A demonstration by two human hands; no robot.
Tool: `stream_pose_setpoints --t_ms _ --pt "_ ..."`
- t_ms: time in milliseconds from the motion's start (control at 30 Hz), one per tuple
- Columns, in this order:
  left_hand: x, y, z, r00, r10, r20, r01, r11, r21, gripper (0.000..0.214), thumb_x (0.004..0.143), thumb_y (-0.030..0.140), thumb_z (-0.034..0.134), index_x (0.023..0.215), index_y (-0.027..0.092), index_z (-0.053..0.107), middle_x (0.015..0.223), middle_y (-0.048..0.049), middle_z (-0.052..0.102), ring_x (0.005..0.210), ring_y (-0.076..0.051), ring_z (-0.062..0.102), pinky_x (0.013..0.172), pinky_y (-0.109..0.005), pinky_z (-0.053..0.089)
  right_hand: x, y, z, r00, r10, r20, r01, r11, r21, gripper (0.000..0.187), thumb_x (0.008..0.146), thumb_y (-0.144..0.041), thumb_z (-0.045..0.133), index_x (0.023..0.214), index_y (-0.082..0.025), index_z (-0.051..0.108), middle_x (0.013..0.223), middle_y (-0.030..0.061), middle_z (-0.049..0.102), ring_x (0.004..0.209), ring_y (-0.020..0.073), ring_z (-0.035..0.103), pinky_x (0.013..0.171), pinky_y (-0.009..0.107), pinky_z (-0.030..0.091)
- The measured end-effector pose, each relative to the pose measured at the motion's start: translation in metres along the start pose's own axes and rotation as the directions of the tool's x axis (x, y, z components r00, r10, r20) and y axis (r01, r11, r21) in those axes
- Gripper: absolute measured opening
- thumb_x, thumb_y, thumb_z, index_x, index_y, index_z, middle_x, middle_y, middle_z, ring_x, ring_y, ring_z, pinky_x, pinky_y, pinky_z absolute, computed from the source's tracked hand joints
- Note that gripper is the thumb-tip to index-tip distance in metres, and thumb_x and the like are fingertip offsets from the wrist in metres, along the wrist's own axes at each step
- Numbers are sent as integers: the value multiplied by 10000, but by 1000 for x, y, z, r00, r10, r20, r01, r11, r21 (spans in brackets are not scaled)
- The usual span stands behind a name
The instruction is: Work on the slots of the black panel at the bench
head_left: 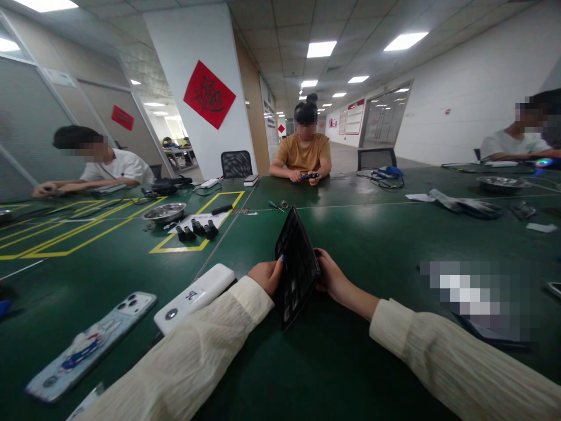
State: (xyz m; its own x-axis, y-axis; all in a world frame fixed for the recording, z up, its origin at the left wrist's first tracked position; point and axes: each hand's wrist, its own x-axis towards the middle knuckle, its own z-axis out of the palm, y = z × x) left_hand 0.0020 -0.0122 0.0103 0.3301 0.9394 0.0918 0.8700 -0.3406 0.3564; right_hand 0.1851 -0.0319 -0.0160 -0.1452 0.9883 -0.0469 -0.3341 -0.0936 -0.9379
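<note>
Black and flat, the rectangular gridded plastic tray stands on edge on the dark green bench, its long axis running away from the person, far end tipped up and slightly left. Its face shows rows of small square pockets, some pale inside; what they hold is too small to tell. The left hand grips the tray's left face, fingers pressed against it, and the right hand holds the opposite side, fingers hidden behind the tray. Just left lie a white oblong power bank and a pale patterned phone. Farther off, a round metal bowl sits beside small black parts; its contents cannot be seen.
</note>
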Motion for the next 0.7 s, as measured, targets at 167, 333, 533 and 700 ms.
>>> stream_pose_setpoints --t_ms 167,333,533,700 --pt "-2 2 -1 998 -3 -59 6 999 39 480 881 342 131 781 158 563 731 -89 610 710 -193 571 606 -271 339 0 0 0 1000 9 7 -9 1000 -1 328 739 -324 421 1057 -257 381 549 -75 446 361 76 422 297 153 256" --pt "-5 5 -5 999 -8 -48 10 999 45 509 876 390 155 724 161 584 662 -71 598 662 -183 561 564 -262 317 1 1 0 1000 0 14 0 1000 -11 330 738 -326 421 1057 -257 380 552 -75 451 357 75 423 300 157 258" --pt "-2 3 -4 999 -33 -12 32 999 -28 612 869 471 106 632 154 573 575 -62 549 574 -163 521 529 -261 295 1 1 -1 1000 8 14 -8 1000 12 338 736 -320 435 1064 -257 382 559 -73 453 373 77 434 299 152 250" --pt "-2 3 -4 1000 -29 5 29 999 -29 584 878 424 110 595 157 545 547 -51 517 546 -151 497 514 -258 284 0 -1 0 1000 16 6 -16 1000 1 346 732 -333 437 1065 -254 382 551 -72 456 367 78 426 299 154 246"
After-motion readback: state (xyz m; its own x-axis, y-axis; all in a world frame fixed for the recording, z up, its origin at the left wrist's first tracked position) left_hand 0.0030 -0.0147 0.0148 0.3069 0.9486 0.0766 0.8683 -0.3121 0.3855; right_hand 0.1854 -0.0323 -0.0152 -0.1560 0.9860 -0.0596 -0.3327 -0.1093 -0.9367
